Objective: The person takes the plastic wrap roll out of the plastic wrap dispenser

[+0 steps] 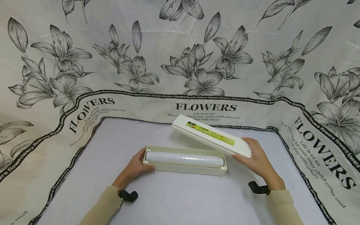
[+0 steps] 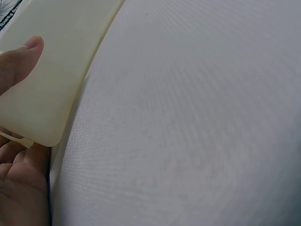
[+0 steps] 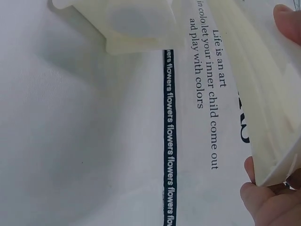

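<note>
A long cream box stands on the white table, its top uncovered. Inside it lies a roll of clear plastic wrap. My left hand grips the box's left end, with the thumb on the front wall in the left wrist view. Above and behind the box's right half, a white lid with a green and yellow label is held up at a slant. The lid's right end is gripped by my right hand, thumb on the near side. Its hollow underside shows in the right wrist view.
A white cloth with printed flowers and lettering rises behind the table and along both sides. A black patterned band runs across it. Each wrist wears a black camera mount.
</note>
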Demonstrator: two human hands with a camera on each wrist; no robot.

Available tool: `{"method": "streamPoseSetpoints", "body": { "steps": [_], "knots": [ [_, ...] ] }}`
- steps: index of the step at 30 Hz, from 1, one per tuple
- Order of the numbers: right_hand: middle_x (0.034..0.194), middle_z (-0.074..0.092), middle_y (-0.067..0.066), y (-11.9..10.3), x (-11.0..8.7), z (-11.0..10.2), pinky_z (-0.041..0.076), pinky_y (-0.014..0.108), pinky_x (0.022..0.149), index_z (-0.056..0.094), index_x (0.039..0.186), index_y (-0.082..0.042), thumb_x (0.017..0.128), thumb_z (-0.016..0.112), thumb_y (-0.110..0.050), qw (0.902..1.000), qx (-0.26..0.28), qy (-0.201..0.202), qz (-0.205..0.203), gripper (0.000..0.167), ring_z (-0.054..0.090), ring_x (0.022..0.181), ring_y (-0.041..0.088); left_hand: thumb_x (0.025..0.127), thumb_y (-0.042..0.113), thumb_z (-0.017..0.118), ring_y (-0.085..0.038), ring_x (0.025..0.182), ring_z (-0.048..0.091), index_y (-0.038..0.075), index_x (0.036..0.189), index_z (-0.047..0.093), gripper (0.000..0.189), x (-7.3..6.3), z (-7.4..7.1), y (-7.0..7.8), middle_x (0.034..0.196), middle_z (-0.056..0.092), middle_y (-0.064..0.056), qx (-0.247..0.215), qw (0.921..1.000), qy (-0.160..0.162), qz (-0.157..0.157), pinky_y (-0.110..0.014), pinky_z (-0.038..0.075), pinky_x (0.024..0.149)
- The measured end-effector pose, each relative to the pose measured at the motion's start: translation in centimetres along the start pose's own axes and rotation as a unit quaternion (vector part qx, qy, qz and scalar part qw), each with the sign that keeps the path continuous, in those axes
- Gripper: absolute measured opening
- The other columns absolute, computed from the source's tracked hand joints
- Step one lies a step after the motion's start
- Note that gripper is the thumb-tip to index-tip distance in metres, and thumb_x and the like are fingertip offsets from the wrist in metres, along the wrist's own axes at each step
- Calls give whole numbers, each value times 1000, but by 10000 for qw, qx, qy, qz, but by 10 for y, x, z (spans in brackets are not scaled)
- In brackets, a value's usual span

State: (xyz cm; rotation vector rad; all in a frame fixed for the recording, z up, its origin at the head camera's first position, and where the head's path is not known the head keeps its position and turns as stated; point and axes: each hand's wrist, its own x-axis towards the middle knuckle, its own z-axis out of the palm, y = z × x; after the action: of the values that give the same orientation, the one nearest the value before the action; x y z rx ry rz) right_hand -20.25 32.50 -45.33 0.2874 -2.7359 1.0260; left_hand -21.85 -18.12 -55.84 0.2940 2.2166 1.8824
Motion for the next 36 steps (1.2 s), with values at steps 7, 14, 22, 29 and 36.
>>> {"method": "streamPoseSetpoints", "body": {
  "steps": [7, 14, 22, 29, 36],
  "knots": [
    [150, 42, 24, 9, -8, -14, 36, 43, 88, 46, 147, -5, 84, 86, -34, 9996, -56, 165, 209, 80, 45, 119, 34, 76, 12, 92, -35, 144, 46, 12, 164, 23, 111, 0, 0, -1, 160, 42, -13, -30, 10000, -23, 25, -27, 47, 107],
    [151, 41, 25, 22, -19, -27, 34, 41, 84, 45, 150, -4, 86, 84, -37, 9978, -140, 386, 515, 82, 42, 117, 33, 76, 13, 92, -34, 145, 45, 12, 164, 23, 111, 0, 0, -1, 161, 41, -13, -16, 10000, -34, 30, -28, 46, 109],
    [150, 41, 24, 34, -31, -39, 34, 34, 78, 43, 154, -6, 87, 83, -39, 9937, -199, 635, 901, 84, 41, 112, 29, 77, 14, 92, -34, 147, 43, 12, 164, 24, 110, 0, -1, -2, 163, 39, -12, 111, 9999, -1, 58, -30, 44, 111],
    [151, 38, 23, 43, -41, -46, 36, 32, 75, 38, 158, -10, 88, 81, -45, 9879, -232, 739, 1342, 89, 42, 112, 28, 76, 11, 92, -34, 147, 42, 11, 164, 25, 111, 0, -1, -2, 162, 40, -13, 30, 9999, 30, 96, -22, 45, 107],
    [154, 36, 24, 50, -54, -50, 36, 29, 72, 35, 160, -13, 89, 78, -49, 9789, -176, 807, 1871, 90, 43, 112, 30, 75, 10, 92, -33, 147, 43, 10, 163, 25, 110, 1, 0, -3, 161, 41, -13, 22, 9999, 30, 104, -22, 45, 108]
  ]
}}
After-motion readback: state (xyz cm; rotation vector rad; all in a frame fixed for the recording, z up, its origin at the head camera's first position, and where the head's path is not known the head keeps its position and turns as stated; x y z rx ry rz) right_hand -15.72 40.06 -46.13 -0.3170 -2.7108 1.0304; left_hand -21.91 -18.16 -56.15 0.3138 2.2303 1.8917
